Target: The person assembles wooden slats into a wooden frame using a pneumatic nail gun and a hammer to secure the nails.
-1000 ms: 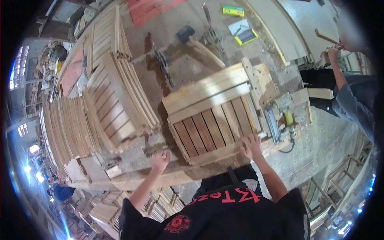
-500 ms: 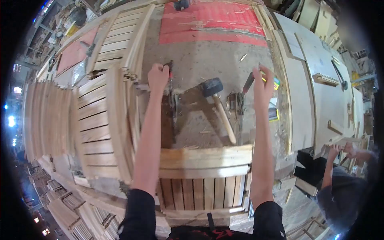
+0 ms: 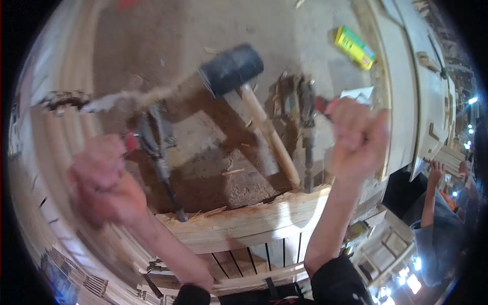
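My left hand (image 3: 109, 183), blurred, is closed round the handle of a bar clamp (image 3: 156, 140); a bit of red shows at the fingers. That clamp's dark bar runs down to the front wooden rail (image 3: 244, 221). My right hand (image 3: 358, 140) is a fist on the red-and-dark handle of a second bar clamp (image 3: 307, 112), whose bar also reaches the rail. Both handles are mostly hidden in the fists. Between the clamps a mallet with a black head (image 3: 232, 69) and a pale wooden handle lies on the worktop.
A yellow-green box (image 3: 355, 47) lies at the upper right, with a white paper (image 3: 358, 95) below it. Slatted wooden panels stand at the left. A co-worker's hand (image 3: 436, 172) is at the far right, by pale boards (image 3: 406, 96).
The view has moved closer to the worktop and turned. Both hands have come lower and farther apart in the picture, fists round the clamp handles. The mallet looks larger and still lies between them.
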The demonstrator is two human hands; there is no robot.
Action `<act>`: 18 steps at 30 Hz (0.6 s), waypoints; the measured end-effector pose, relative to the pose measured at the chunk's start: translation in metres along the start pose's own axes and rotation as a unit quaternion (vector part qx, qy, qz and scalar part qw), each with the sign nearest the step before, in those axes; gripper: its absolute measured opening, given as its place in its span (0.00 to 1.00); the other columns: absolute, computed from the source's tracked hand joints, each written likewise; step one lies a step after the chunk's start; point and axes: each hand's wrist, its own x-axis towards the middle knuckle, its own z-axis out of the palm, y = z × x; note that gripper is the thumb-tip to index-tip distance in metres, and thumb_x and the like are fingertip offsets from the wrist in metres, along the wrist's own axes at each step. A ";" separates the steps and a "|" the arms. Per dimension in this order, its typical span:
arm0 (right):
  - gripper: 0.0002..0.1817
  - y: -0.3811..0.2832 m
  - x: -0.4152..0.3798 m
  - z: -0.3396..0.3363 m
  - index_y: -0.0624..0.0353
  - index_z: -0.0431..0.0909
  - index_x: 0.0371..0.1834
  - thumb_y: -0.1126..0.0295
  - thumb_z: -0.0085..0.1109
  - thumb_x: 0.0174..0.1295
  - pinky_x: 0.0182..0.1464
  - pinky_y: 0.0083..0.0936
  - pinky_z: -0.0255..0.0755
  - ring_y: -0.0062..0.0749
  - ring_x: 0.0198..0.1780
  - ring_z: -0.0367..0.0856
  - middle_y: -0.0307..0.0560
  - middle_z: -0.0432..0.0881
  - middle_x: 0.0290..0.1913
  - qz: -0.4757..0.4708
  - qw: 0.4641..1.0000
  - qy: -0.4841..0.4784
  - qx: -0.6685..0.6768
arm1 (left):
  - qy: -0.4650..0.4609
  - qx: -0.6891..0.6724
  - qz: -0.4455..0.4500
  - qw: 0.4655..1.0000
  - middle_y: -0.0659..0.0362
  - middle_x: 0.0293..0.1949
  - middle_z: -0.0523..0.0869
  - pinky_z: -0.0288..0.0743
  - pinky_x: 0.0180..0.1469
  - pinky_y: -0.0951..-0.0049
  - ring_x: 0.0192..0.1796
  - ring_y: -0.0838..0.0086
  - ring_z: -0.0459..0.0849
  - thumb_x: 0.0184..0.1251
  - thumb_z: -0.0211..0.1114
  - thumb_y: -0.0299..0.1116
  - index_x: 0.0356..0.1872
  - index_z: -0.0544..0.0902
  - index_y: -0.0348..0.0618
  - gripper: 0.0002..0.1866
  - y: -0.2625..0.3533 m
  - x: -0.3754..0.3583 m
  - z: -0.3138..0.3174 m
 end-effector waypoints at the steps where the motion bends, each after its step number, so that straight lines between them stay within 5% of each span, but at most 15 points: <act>1: 0.31 0.006 -0.005 0.003 0.54 0.59 0.11 0.49 0.39 0.73 0.31 0.34 0.60 0.28 0.20 0.58 0.36 0.58 0.14 -0.012 0.999 0.034 0.009 | 0.032 -0.016 -0.002 0.999 0.62 0.20 0.67 0.69 0.39 0.70 0.28 0.72 0.70 0.77 0.44 0.45 0.21 0.70 0.47 0.22 0.001 -0.014 0.000; 4: 0.29 0.034 -0.023 -0.015 0.49 0.59 0.13 0.47 0.34 0.73 0.43 0.43 0.64 0.36 0.28 0.63 0.38 0.58 0.16 -0.169 0.983 -0.064 -0.044 | 0.084 -0.028 0.012 0.996 0.63 0.20 0.67 0.69 0.40 0.70 0.28 0.71 0.70 0.75 0.47 0.43 0.22 0.71 0.46 0.20 -0.018 -0.052 0.000; 7: 0.27 0.045 -0.051 -0.031 0.50 0.60 0.15 0.48 0.39 0.70 0.42 0.44 0.67 0.36 0.29 0.66 0.37 0.61 0.17 -0.164 0.979 -0.079 -0.092 | 0.083 0.018 0.016 0.996 0.62 0.21 0.69 0.70 0.41 0.65 0.28 0.69 0.71 0.72 0.50 0.46 0.21 0.72 0.45 0.21 -0.046 -0.085 -0.016; 10: 0.24 0.063 -0.062 -0.039 0.56 0.68 0.19 0.53 0.42 0.69 0.42 0.40 0.70 0.34 0.32 0.71 0.40 0.71 0.22 -0.258 0.945 -0.043 -0.197 | 0.046 0.079 0.075 0.993 0.61 0.22 0.72 0.72 0.42 0.61 0.29 0.67 0.71 0.69 0.52 0.49 0.20 0.73 0.44 0.22 -0.035 -0.092 -0.028; 12: 0.20 0.056 -0.068 -0.034 0.62 0.76 0.28 0.57 0.45 0.69 0.43 0.34 0.71 0.33 0.37 0.76 0.43 0.79 0.31 -0.143 0.974 0.008 -0.177 | 0.025 0.139 0.113 0.984 0.60 0.23 0.74 0.72 0.42 0.58 0.29 0.66 0.72 0.67 0.54 0.51 0.20 0.73 0.43 0.23 -0.028 -0.086 -0.021; 13: 0.17 0.025 -0.067 -0.026 0.63 0.77 0.33 0.60 0.48 0.69 0.45 0.32 0.71 0.33 0.39 0.77 0.44 0.81 0.34 -0.020 0.981 0.023 -0.192 | 0.102 0.161 -0.056 0.980 0.60 0.26 0.79 0.71 0.56 0.54 0.36 0.66 0.78 0.71 0.53 0.47 0.22 0.76 0.42 0.22 -0.005 -0.082 -0.007; 15: 0.12 -0.041 -0.067 -0.014 0.65 0.80 0.39 0.66 0.53 0.68 0.48 0.28 0.72 0.34 0.43 0.79 0.46 0.83 0.40 0.178 0.959 0.025 -0.221 | -0.070 0.292 -0.114 0.947 0.60 0.27 0.80 0.74 0.48 0.61 0.32 0.69 0.78 0.70 0.57 0.42 0.27 0.80 0.39 0.17 0.065 -0.070 -0.008; 16: 0.10 -0.086 -0.086 -0.032 0.58 0.81 0.45 0.74 0.62 0.60 0.54 0.27 0.71 0.30 0.49 0.79 0.45 0.84 0.44 0.054 0.945 -0.011 -0.322 | -0.093 0.357 -0.066 0.927 0.60 0.27 0.80 0.74 0.47 0.63 0.31 0.70 0.78 0.70 0.58 0.40 0.27 0.80 0.38 0.16 0.117 -0.078 0.004; 17: 0.13 -0.114 -0.127 -0.067 0.60 0.81 0.47 0.77 0.63 0.58 0.58 0.28 0.70 0.30 0.53 0.78 0.46 0.83 0.49 0.105 0.894 0.074 -0.429 | -0.109 0.420 -0.016 0.901 0.60 0.27 0.80 0.74 0.45 0.66 0.30 0.71 0.77 0.69 0.59 0.38 0.27 0.80 0.37 0.15 0.158 -0.088 0.006; 18: 0.17 -0.134 -0.165 -0.108 0.63 0.78 0.52 0.78 0.63 0.57 0.59 0.30 0.71 0.35 0.54 0.79 0.49 0.82 0.51 0.112 0.909 0.172 -0.362 | -0.128 0.308 -0.061 0.941 0.59 0.26 0.80 0.74 0.43 0.68 0.30 0.72 0.77 0.69 0.60 0.36 0.28 0.79 0.36 0.14 0.195 -0.105 -0.004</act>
